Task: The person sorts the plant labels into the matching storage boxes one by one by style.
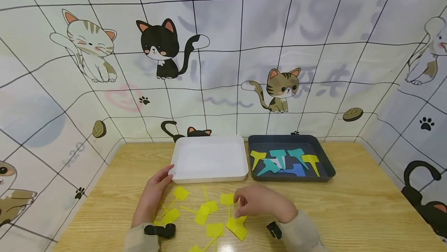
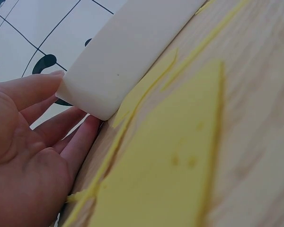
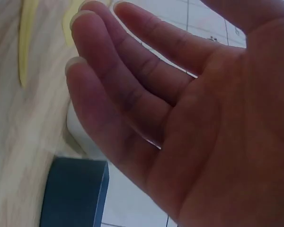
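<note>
My left hand [image 1: 156, 190] touches the front left corner of the white tray [image 1: 209, 178], its fingers nearly straight. In the left wrist view, the fingertips [image 2: 92, 122] lie at the tray's lower edge. My right hand [image 1: 260, 202] hovers over yellow T-shaped plant labels [image 1: 237, 228], fingers loosely bent and nothing between them. The right wrist view shows the palm [image 3: 213, 132] bare. Several more yellow plant labels [image 1: 202, 214] lie scattered and overlapping on the table between the hands.
Right of the white tray stands a dark grey tray [image 1: 326, 172] with teal, yellow, blue and whitish T-shaped labels in it. Both trays stand at the back of the wooden table [image 1: 366, 205], close to a cat-print cloth [image 1: 223, 120].
</note>
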A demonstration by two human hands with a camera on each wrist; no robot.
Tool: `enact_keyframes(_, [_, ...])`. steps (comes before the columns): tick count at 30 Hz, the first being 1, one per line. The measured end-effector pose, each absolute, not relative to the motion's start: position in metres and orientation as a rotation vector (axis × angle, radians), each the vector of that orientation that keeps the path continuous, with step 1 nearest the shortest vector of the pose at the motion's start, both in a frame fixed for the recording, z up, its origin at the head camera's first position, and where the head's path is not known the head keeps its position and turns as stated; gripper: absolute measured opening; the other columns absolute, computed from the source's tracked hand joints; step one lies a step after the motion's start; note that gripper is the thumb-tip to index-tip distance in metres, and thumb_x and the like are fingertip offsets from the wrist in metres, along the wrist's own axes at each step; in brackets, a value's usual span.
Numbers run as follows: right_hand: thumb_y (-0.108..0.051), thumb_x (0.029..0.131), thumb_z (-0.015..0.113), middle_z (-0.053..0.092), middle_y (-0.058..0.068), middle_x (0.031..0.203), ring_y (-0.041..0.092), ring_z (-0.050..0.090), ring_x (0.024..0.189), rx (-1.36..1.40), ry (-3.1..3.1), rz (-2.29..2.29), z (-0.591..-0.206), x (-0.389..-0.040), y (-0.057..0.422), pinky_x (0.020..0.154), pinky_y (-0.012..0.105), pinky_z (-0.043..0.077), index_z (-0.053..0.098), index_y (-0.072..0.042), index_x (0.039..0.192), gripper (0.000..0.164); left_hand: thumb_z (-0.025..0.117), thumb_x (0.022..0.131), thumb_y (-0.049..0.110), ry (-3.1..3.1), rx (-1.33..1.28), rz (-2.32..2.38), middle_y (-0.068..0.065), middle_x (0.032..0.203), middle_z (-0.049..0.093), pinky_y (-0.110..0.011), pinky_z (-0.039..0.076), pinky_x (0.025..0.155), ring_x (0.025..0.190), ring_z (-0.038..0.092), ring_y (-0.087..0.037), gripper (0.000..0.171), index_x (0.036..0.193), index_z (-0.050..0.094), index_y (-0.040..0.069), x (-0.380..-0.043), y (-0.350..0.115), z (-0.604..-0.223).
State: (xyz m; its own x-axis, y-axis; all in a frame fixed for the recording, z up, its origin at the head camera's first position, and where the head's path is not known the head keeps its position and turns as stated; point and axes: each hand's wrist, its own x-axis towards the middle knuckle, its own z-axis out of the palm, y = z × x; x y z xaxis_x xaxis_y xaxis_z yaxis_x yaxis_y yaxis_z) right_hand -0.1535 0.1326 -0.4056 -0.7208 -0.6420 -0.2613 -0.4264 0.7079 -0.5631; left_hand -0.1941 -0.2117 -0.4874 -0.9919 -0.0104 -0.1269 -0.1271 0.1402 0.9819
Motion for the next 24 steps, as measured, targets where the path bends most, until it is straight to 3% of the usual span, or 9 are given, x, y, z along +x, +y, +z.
enact_keyframes(9, [-0.045,0.070,0.071,0.047,-0.013,0.069,0.005,0.043,0.060,-0.798,2.564,-0.441,-0.412,-0.143,0.114,0.055,0.022,0.038,0.064,-0.019,0.091,0.034,0.051,0.091,0.032,2.298,-0.130,2.007,0.005,0.136,0.035,-0.021,0.032,0.097,0.121,0.036,-0.010,0.039,0.129,0.048,0.025,-0.195,-0.212,-0.487])
enact_keyframes(17, [-0.045,0.062,0.076,0.041,-0.009,0.069,0.007,0.039,0.058,-0.801,2.621,-0.285,-0.417,-0.133,0.102,0.048,0.024,0.033,0.052,-0.023,0.075,0.035,0.052,0.090,0.033,2.307,-0.151,1.991,0.005,0.136,0.037,-0.022,0.033,0.096,0.120,0.039,-0.011,0.039,0.128,0.048,0.027,-0.196,-0.211,-0.487])
enact_keyframes(24, [-0.043,0.061,0.078,0.041,-0.009,0.067,0.008,0.038,0.059,-0.808,2.630,-0.246,-0.418,-0.129,0.099,0.048,0.024,0.032,0.052,-0.022,0.071,0.034,0.052,0.090,0.030,2.306,-0.153,2.001,0.003,0.136,0.037,-0.020,0.034,0.094,0.120,0.039,-0.013,0.039,0.129,0.048,0.025,-0.196,-0.211,-0.489])
